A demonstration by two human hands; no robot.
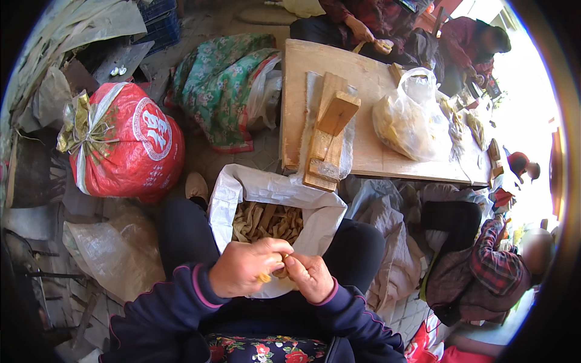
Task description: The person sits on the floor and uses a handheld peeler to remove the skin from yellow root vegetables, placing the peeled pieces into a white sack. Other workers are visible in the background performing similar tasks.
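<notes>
Both hands meet over my lap, just below the opening of a white woven sack [272, 183]. My left hand [247, 267] is closed around a yellowish-brown strip [264, 277], whose end pokes out below the fingers. Thumb and fingers of my right hand [312, 277] pinch the same or a similar strip; the fingers hide most of it, so I cannot tell whether it is one piece. Many tan, twisted strips [268, 222] lie inside the sack, which stands between my knees with its rim folded outward.
A wooden table [363, 159] bears a wooden block stand [329, 131] and a filled clear plastic bag [408, 120]. A tied red sack [131, 140] and a green floral cloth [222, 90] are at the left. Several people sit around the table.
</notes>
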